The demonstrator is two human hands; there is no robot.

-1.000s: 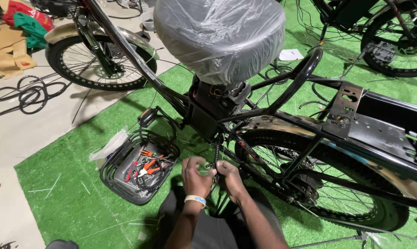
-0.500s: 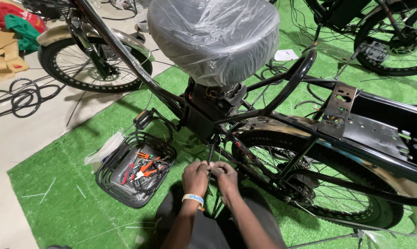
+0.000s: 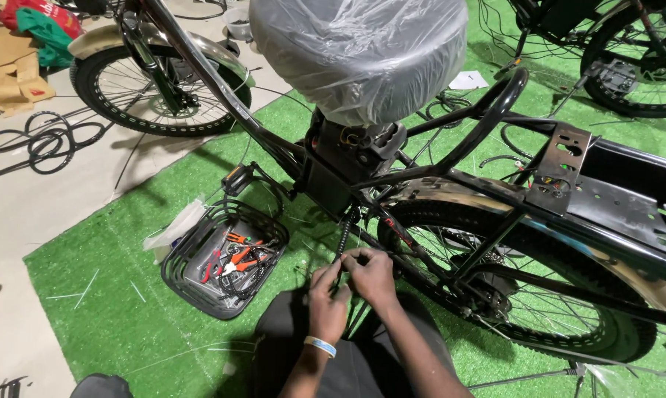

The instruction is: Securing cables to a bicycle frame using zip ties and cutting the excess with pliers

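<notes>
Fingers [image 3: 338, 274] of both hands pinched shut on spiral-wrapped cable [image 3: 344, 234], cable rising from fingertips

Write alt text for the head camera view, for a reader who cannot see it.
Both hands, the left hand and the right hand, pinch a black spiral-wrapped cable hanging from the black bicycle frame, below a plastic-covered saddle. A black wire basket holding orange-handled pliers sits on green artificial turf to the left.
</notes>
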